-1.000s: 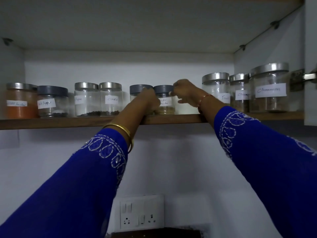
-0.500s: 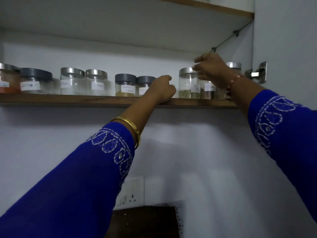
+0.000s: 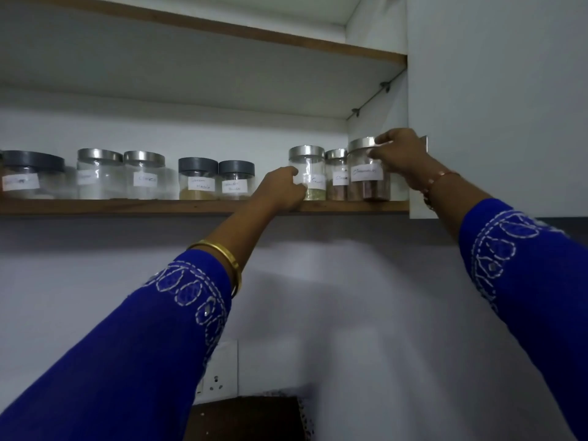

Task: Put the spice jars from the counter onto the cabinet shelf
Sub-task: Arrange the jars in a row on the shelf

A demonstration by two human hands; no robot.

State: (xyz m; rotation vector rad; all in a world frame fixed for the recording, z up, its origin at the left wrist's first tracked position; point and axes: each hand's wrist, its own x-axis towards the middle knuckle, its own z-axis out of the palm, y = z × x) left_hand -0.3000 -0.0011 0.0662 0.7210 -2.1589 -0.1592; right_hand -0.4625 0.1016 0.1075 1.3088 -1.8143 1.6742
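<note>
Several labelled glass spice jars stand in a row on the wooden cabinet shelf (image 3: 127, 206). My left hand (image 3: 281, 190) rests at the shelf's front edge, and its curled fingers hold the left side of a steel-lidded jar of green spice (image 3: 313, 173). My right hand (image 3: 402, 157) grips the steel lid and upper side of the tall cinnamon jar (image 3: 366, 183) at the shelf's right end. A smaller steel-lidded jar (image 3: 338, 175) stands between those two. Further left are two dark-lidded jars (image 3: 198, 179) (image 3: 236, 179) and two steel-lidded jars (image 3: 100, 173) (image 3: 144, 173).
The open white cabinet door (image 3: 493, 106) hangs right beside my right hand. Another shelf board (image 3: 222, 28) runs above the jars. On the wall below is a socket plate (image 3: 222, 370), and a dark counter corner (image 3: 248, 418) shows at the bottom. A dark-lidded jar (image 3: 28, 173) stands at the far left.
Both hands left the dark-lidded jars and moved right. My right hand now grips the cinnamon jar and my left holds the green spice jar. The view shifted right and down.
</note>
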